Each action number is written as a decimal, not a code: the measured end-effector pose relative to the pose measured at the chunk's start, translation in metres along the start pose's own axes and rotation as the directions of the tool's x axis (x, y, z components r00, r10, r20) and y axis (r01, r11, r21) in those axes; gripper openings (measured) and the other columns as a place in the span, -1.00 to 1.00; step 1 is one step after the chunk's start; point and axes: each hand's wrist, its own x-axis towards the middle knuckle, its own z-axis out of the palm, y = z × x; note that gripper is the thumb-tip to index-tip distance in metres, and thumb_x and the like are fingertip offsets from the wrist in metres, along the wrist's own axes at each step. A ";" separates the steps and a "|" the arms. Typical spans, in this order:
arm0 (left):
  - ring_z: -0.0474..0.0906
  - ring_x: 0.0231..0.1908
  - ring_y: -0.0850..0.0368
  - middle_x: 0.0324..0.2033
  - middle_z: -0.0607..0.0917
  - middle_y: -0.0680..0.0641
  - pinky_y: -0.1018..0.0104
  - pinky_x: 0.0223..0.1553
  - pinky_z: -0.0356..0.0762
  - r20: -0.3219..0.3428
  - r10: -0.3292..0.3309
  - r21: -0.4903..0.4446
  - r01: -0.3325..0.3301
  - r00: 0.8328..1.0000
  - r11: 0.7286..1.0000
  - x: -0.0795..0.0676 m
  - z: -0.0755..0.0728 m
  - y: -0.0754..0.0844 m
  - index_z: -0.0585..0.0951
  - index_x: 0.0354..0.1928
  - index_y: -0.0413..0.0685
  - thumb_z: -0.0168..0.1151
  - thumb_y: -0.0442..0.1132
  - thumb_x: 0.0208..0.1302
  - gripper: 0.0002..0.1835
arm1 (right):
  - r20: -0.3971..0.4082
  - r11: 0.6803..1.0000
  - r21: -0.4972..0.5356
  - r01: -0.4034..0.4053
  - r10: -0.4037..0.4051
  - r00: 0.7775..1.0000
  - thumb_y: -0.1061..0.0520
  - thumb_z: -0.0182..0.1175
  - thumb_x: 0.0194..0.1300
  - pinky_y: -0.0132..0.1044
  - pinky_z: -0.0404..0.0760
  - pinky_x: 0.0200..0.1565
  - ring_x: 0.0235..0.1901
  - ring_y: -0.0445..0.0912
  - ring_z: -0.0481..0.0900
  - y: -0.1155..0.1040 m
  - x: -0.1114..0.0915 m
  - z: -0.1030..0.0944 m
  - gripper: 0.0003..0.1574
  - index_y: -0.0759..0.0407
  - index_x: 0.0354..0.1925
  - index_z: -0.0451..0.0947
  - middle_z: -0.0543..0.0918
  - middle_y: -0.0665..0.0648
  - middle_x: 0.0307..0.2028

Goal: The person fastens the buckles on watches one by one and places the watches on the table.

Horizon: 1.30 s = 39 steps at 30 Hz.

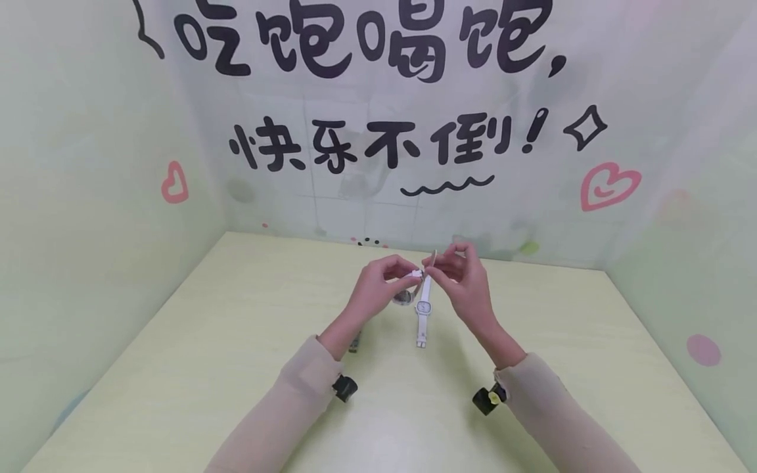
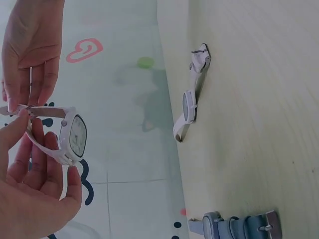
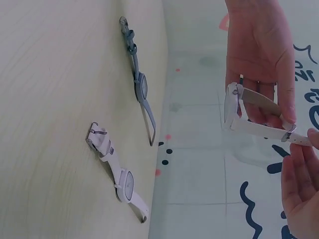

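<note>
A white-strapped wristwatch (image 2: 77,135) hangs in the air, its strap bent into a loop with the ends meeting at the buckle (image 3: 288,133). My left hand (image 1: 378,286) holds it near the buckle, thumb on the strap and fingers inside the loop. At the strap's free end, my right hand (image 1: 464,279) pinches the tip with thumb and fingers. Below the hands, a second white watch (image 1: 423,307) lies stretched out on the table. A blue-grey watch (image 3: 142,87) lies left of it, mostly hidden by my left wrist in the head view.
The pale yellow table (image 1: 236,368) is bounded by a back wall (image 1: 367,217) with black lettering and by side walls with printed hearts and dots. Each sleeve cuff carries a small black camera (image 1: 345,388).
</note>
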 end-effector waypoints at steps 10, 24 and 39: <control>0.69 -0.24 -0.02 -0.20 0.78 -0.14 0.46 -0.30 0.59 0.040 -0.034 -0.070 0.037 0.999 0.997 -0.002 -0.003 0.003 0.69 -0.08 -0.14 0.38 -0.22 0.27 -0.77 | -0.010 0.992 -0.027 0.125 -0.125 0.992 0.36 0.30 0.27 -0.51 0.67 -0.06 -0.18 -0.23 0.72 0.001 -0.003 0.001 -0.74 0.35 -0.06 0.54 0.72 0.37 -0.16; 0.68 -0.29 0.07 -0.22 0.77 -0.16 0.47 -0.34 0.57 0.035 -0.026 -0.082 0.028 0.999 0.996 -0.004 -0.006 0.003 0.69 -0.08 -0.15 0.39 -0.24 0.26 -0.77 | -0.005 0.984 -0.057 0.167 -0.168 0.986 0.37 0.33 0.23 -0.53 0.66 -0.09 -0.21 -0.27 0.69 0.003 -0.004 0.000 -0.80 0.34 -0.13 0.66 0.74 0.31 -0.19; 0.60 -0.36 0.26 -0.23 0.77 -0.14 0.44 -0.32 0.54 0.018 -0.018 -0.054 0.019 1.000 0.998 -0.003 -0.009 0.001 0.70 -0.10 -0.13 0.40 -0.26 0.24 -0.79 | 0.041 0.984 -0.107 0.141 -0.138 0.990 0.33 0.34 0.24 -0.51 0.67 -0.07 -0.23 -0.20 0.73 0.003 -0.004 -0.002 -0.81 0.29 -0.14 0.69 0.77 0.27 -0.20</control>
